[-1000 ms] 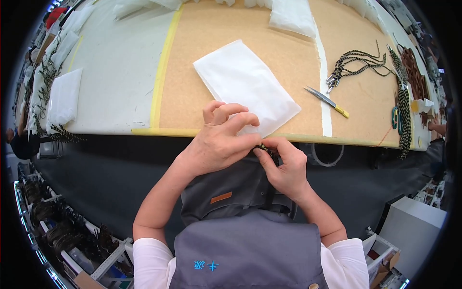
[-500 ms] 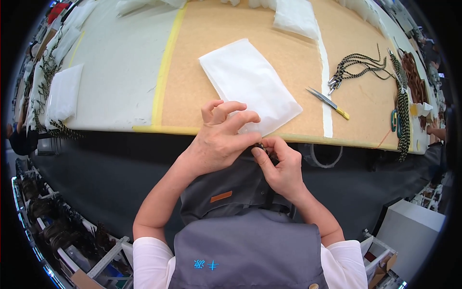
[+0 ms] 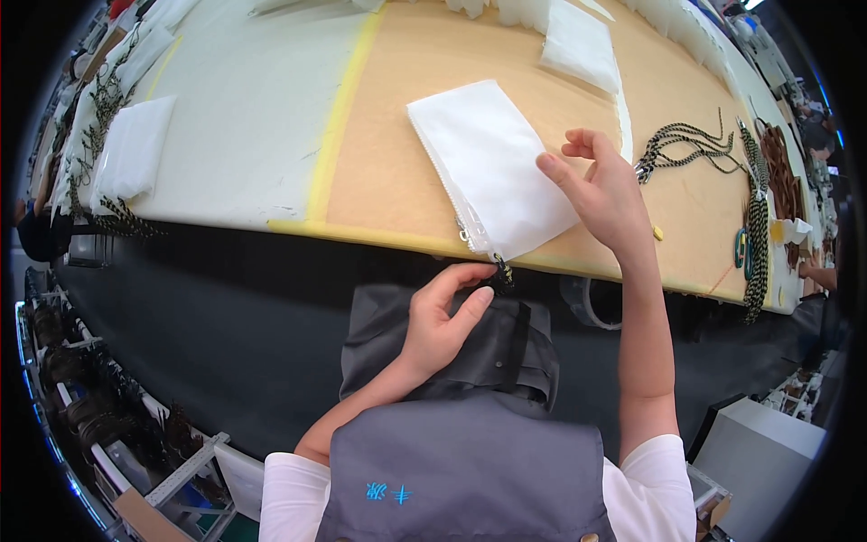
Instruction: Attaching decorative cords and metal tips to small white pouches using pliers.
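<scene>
A white fabric pouch (image 3: pixel 492 158) with a zip along its left side lies on the table, its near corner at the edge. A metal zip pull (image 3: pixel 464 233) shows near that corner. From the corner a short black-and-yellow braided cord (image 3: pixel 505 275) hangs over the edge. My left hand (image 3: pixel 438 321) has its thumb and index finger closed about the cord, partly hiding it. My right hand (image 3: pixel 601 194) is raised over the pouch's right side, fingers apart and holding nothing. Behind its wrist shows the yellow end of the tweezers (image 3: pixel 658 233); the rest is hidden.
Braided cords (image 3: pixel 682 144) with metal clips lie to the right. Beyond them are a thick cord bundle (image 3: pixel 757 217), green-handled scissors (image 3: pixel 742 253) and brown straps (image 3: pixel 778 167). More white pouches (image 3: pixel 135 149) lie at far left. A tape roll (image 3: pixel 587 305) hangs below the table edge.
My right hand has let go of the cord and moved up and right, over the tweezers. My left hand has lowered beside the cord. The view has shifted slightly.
</scene>
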Demonstrator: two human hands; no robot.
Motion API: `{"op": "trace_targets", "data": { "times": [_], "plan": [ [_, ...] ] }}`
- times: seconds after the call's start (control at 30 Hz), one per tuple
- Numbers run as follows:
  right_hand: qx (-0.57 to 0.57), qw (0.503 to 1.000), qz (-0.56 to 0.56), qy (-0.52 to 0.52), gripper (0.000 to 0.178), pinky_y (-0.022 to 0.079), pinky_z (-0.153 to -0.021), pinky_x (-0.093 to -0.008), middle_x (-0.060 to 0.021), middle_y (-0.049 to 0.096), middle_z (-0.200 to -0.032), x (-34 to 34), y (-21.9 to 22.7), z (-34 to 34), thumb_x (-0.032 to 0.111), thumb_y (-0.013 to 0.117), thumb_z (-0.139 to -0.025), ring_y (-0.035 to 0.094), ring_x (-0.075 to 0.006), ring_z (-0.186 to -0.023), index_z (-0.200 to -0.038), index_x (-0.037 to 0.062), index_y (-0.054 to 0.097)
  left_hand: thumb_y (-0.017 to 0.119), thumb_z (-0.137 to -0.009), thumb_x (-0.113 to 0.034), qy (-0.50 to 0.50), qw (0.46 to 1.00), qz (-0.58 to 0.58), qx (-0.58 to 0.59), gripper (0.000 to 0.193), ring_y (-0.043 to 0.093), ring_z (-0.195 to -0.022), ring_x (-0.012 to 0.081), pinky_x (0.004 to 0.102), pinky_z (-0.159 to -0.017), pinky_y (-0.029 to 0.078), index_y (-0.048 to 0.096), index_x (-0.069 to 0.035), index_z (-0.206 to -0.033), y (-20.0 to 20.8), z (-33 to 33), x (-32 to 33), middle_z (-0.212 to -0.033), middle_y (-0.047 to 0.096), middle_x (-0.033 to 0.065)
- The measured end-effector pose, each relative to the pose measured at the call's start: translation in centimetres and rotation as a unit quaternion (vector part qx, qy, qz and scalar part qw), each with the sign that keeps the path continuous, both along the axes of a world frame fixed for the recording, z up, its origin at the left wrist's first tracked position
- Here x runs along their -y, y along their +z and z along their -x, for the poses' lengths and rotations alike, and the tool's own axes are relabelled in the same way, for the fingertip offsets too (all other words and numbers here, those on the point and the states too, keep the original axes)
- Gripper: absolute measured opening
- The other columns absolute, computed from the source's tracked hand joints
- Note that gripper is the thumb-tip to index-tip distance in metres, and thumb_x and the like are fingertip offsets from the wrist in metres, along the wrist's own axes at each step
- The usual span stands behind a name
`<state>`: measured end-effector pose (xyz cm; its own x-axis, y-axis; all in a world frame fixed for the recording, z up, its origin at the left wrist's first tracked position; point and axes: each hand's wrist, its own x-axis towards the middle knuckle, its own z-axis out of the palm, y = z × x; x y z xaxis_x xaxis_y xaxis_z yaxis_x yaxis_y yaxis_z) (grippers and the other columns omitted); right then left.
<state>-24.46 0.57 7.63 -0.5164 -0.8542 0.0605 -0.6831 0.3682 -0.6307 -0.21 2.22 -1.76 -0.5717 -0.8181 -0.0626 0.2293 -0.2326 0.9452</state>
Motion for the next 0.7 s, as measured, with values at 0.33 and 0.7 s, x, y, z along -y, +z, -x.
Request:
{"op": "trace_targets", "data": {
  "times": [0.33,0.7],
  "plan": [
    [0.351,0.922,-0.115,0.119,0.063,0.055,-0.081,-0.0319,-0.0167,0.07,-0.108,2.5,-1.0,0.2,0.032,0.079,-0.084,0.069,-0.0207,-0.097,-0.125,-0.0093,0.057,0.062,-0.1,-0.01,-0.112,0.976,-0.164,-0.095,0.024,0.061,-0.104,0.0114,0.0269,-0.093,0.048,0.062,0.001,-0.121,-0.3,0.4,0.8,-0.111,0.067,0.0061],
    [0.806,0.556,0.17,0.109,0.047,0.05,-0.058,-0.0178,-0.0117,0.069,-0.116,-4.1,-3.7,-1.5,0.025,0.06,-0.102,0.067,-0.0045,-0.081,-0.138,-0.0029,0.048,0.059,-0.099,-0.003,-0.134,0.947,-0.107,-0.271,0.023,0.066,-0.097,0.0217,0.036,-0.09,0.054,0.059,0.004,-0.121,5.2,-2.3,2.7,-0.106,0.068,0.0149]
  ]
}}
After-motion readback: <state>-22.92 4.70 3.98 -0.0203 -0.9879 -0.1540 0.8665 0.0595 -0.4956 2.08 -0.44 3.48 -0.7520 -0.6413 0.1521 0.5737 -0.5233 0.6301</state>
